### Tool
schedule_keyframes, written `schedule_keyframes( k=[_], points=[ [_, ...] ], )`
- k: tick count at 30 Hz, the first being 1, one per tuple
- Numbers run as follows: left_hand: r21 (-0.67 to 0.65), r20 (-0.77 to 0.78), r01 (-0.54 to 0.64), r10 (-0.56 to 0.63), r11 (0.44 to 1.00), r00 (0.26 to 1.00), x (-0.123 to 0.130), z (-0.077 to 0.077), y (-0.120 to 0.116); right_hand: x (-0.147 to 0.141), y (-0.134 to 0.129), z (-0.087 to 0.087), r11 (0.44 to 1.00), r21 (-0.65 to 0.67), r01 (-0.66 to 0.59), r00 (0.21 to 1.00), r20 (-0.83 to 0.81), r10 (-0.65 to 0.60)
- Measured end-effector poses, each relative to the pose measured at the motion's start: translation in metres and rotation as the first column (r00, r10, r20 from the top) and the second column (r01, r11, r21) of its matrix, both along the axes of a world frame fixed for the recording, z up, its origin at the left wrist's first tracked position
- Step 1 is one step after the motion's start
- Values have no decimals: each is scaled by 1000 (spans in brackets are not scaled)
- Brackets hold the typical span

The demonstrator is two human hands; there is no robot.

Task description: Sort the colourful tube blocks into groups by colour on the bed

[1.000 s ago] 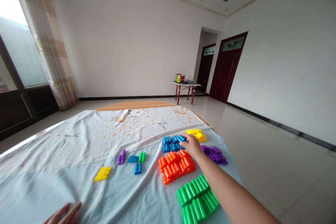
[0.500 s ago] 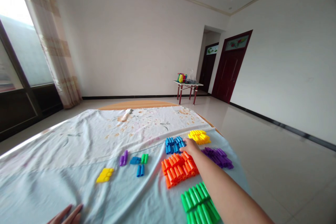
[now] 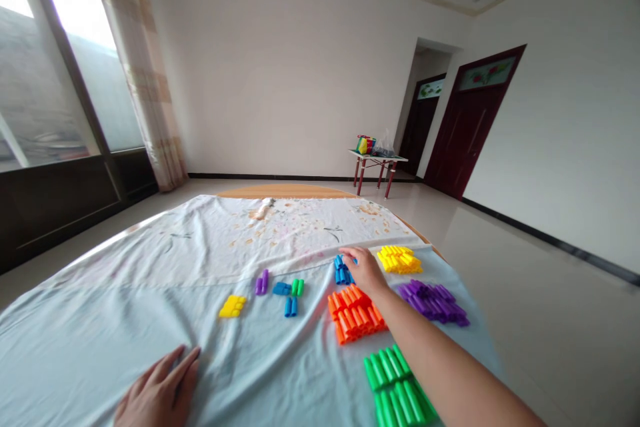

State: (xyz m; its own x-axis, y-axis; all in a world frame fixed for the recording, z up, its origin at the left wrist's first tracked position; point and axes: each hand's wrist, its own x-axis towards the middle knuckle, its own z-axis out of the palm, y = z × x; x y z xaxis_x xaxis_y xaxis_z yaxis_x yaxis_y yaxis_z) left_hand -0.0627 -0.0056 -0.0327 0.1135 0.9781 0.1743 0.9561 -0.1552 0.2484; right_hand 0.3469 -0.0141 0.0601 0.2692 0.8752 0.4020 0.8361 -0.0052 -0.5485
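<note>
My right hand (image 3: 364, 269) is over the blue pile (image 3: 342, 271), its fingers bent down onto the blue pieces; whether it grips one is hidden. Just below it lies the orange pile (image 3: 354, 315). Beyond the wrist are the yellow pile (image 3: 399, 259) and, to the right, the purple pile (image 3: 434, 301). Under the forearm's left side sits the green pile (image 3: 397, 383). My left hand (image 3: 159, 390) rests on the cloth at the lower left, fingers spread, holding nothing. Between the hands lie small groups: yellow (image 3: 233, 307), purple (image 3: 262, 282), blue (image 3: 291, 307) and green (image 3: 297, 287).
A pale floral cloth (image 3: 210, 233) with folds covers the round table, whose wooden rim (image 3: 280, 191) shows at the far side. Farther off, a small table (image 3: 379, 156) holds a colourful bag and a plastic bag.
The view has shifted, so the scene sits farther right. More of my left hand shows on the cloth. My right hand has moved farther over the blue pile, covering more of it.
</note>
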Motion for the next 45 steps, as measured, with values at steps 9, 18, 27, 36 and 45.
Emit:
schedule_keyframes(
  k=[9,18,27,36,45],
  points=[
    [-28,-38,-2,0,1000,999,11,20,-15,-144,3,-32,932,-1,-363,931,-34,363],
    [-15,0,0,0,1000,1000,13,20,-19,-200,35,-49,915,-124,-385,922,-2,387],
    [-60,-78,4,-8,998,997,9,16,-12,-222,53,-49,891,-266,-367,915,71,398],
    [-72,-62,16,-20,997,998,7,14,-7,-170,-21,-24,712,-235,-661,720,67,691],
    [-19,-44,26,-27,999,999,16,26,-19,-115,-95,-32,704,-331,-628,750,-15,661]
  ],
)
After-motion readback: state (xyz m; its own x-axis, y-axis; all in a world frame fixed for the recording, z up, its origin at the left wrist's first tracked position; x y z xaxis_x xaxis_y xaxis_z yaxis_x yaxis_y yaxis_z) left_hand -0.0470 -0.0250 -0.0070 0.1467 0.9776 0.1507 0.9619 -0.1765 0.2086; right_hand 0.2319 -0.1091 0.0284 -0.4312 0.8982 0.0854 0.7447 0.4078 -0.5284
